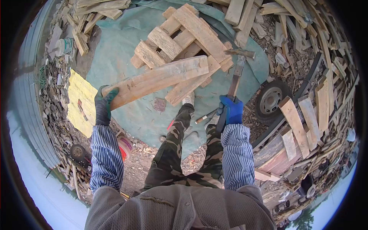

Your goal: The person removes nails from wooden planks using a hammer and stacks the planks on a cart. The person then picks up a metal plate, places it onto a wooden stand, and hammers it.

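My left hand (105,102), in a dark glove with green fingers, grips the near end of a long wooden board (157,79). The board slants up to the right, its far end over a stack of planks (184,38) laid crosswise. In a blue glove, my right hand (231,109) is closed around the handle of a claw hammer (237,74). The hammer points away from me, its metal head beside the right edge of the stack. Whether the board touches the stack I cannot tell.
A green tarp (115,46) lies under the stack and my feet. Another tool with a wooden handle (201,119) rests near my right foot. To the right are a wheel (271,100) and heaped boards (303,122). A yellow sheet (79,96) and a bucket (63,46) are on the left.
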`<state>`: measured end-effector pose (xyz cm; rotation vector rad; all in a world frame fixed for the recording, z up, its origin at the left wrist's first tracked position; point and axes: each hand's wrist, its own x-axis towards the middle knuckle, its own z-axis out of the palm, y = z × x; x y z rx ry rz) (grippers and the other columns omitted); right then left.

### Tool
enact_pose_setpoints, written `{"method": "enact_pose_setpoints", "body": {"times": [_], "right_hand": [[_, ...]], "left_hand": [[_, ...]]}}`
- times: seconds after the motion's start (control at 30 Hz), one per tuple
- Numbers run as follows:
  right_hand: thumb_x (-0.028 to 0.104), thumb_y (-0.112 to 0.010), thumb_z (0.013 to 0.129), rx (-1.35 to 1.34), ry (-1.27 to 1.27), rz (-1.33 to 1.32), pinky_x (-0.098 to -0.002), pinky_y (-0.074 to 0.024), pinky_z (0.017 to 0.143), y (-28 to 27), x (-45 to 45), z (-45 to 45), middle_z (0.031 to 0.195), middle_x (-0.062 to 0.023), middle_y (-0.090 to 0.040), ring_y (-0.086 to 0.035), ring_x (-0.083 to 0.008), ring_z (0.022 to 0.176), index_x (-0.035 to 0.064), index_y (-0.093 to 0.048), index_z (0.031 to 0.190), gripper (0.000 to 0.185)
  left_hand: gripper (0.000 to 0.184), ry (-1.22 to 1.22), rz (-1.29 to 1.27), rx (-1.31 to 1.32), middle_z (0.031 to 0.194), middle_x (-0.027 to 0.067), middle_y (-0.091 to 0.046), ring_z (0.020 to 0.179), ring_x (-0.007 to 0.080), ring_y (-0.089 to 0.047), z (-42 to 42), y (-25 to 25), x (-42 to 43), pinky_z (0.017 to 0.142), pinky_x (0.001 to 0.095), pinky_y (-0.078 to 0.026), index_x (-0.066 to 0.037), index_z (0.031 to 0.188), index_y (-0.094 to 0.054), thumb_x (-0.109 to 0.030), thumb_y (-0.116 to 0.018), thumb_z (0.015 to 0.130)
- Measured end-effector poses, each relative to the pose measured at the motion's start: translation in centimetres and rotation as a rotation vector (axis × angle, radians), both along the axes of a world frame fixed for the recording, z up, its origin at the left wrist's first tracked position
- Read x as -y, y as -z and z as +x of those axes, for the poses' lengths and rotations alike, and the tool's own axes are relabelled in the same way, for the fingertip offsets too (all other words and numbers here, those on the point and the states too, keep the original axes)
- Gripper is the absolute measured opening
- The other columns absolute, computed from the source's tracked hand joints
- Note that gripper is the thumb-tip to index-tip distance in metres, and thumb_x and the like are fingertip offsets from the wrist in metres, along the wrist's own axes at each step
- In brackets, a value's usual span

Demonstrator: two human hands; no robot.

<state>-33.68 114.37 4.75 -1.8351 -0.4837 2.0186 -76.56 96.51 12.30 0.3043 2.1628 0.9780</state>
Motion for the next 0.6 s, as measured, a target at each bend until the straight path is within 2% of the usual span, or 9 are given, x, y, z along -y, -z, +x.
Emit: {"method": "enact_pose_setpoints", "body": {"times": [0.1, 0.2, 0.3, 0.33, 0.43, 0.47, 0.57, 0.6], "right_hand": [[0.011, -0.070, 0.085, 0.043, -0.029, 0.240, -0.0317, -0.0462, 0.043, -1.0, 0.6, -1.6, 0.063, -0.0079, -0.060, -0.056, -0.0190, 0.046, -0.0012, -0.063, 0.088, 0.014], [0.011, -0.069, 0.086, 0.126, -0.118, 0.294, -0.0305, -0.0447, 0.044, 1.6, 3.6, -1.9, 0.065, -0.0073, -0.061, -0.057, -0.0179, 0.048, -0.0001, -0.063, 0.089, 0.013], [0.009, -0.069, 0.085, 0.530, -0.798, 0.544, -0.0287, -0.0428, 0.045, 10.0, 6.8, 1.2, 0.065, -0.0053, -0.060, -0.055, -0.0145, 0.048, 0.0007, -0.062, 0.091, 0.012], [0.007, -0.070, 0.084, 0.393, -0.668, 0.302, -0.0278, -0.0413, 0.045, 8.0, 5.2, 0.6, 0.065, -0.0033, -0.058, -0.053, -0.0112, 0.049, 0.0010, -0.060, 0.092, 0.014], [0.007, -0.070, 0.085, 0.216, -0.335, 0.101, -0.0282, -0.0408, 0.045, -0.4, 2.3, -1.6, 0.065, -0.0028, -0.058, -0.052, -0.0101, 0.050, 0.0011, -0.059, 0.091, 0.014], [0.008, -0.070, 0.086, 0.232, -0.277, 0.177, -0.0282, -0.0400, 0.044, -2.7, 2.0, -2.1, 0.065, -0.0025, -0.058, -0.052, -0.0096, 0.049, 0.0012, -0.058, 0.090, 0.015], [0.010, -0.070, 0.086, 0.215, -0.170, 0.336, -0.0289, -0.0408, 0.046, -2.4, 3.9, -1.9, 0.065, -0.0031, -0.057, -0.053, -0.0103, 0.051, 0.0005, -0.057, 0.090, 0.017], [0.012, -0.072, 0.085, 0.332, -0.250, 0.436, -0.0304, -0.0429, 0.049, 0.9, 5.6, -1.1, 0.065, -0.0041, -0.058, -0.054, -0.0120, 0.052, -0.0005, -0.057, 0.089, 0.020]], "left_hand": [[0.035, 0.107, -0.014, -0.109, 0.094, 0.0028, -0.067, 0.085, 0.0133, -0.063, 2.1, -2.4, -0.8, 0.078, 0.0280, -0.051, -0.007, 0.106, -0.063, -0.021, -0.082, 0.081], [0.036, 0.134, 0.016, -0.146, 0.093, 0.0031, -0.067, 0.085, 0.0135, -0.063, 2.6, -2.7, -1.3, 0.077, 0.0282, -0.051, -0.007, 0.106, -0.062, -0.021, -0.082, 0.080], [0.039, 0.150, 0.016, -0.184, 0.093, 0.0037, -0.067, 0.085, 0.0138, -0.063, 3.7, -3.8, -2.2, 0.078, 0.0290, -0.052, -0.006, 0.106, -0.062, -0.020, -0.084, 0.078], [0.040, 0.153, -0.005, -0.200, 0.093, 0.0039, -0.067, 0.085, 0.0140, -0.063, 3.9, -4.0, -2.2, 0.078, 0.0293, -0.052, -0.006, 0.106, -0.062, -0.020, -0.084, 0.077], [0.044, 0.160, -0.007, -0.246, 0.092, 0.0047, -0.068, 0.083, 0.0149, -0.064, 4.2, -4.3, -2.1, 0.077, 0.0299, -0.053, -0.005, 0.106, -0.061, -0.019, -0.086, 0.074], [0.043, 0.166, -0.003, -0.258, 0.092, 0.0048, -0.068, 0.082, 0.0150, -0.064, 4.4, -4.4, -2.3, 0.076, 0.0299, -0.053, -0.005, 0.106, -0.061, -0.019, -0.086, 0.074], [0.042, 0.182, 0.013, -0.299, 0.091, 0.0052, -0.068, 0.081, 0.0154, -0.064, 4.9, -4.3, -2.2, 0.076, 0.0299, -0.053, -0.004, 0.106, -0.061, -0.019, -0.086, 0.074], [0.042, 0.191, 0.025, -0.315, 0.091, 0.0054, -0.068, 0.081, 0.0154, -0.064, 4.9, -4.5, -2.2, 0.076, 0.0299, -0.053, -0.004, 0.106, -0.061, -0.019, -0.086, 0.074]]}}
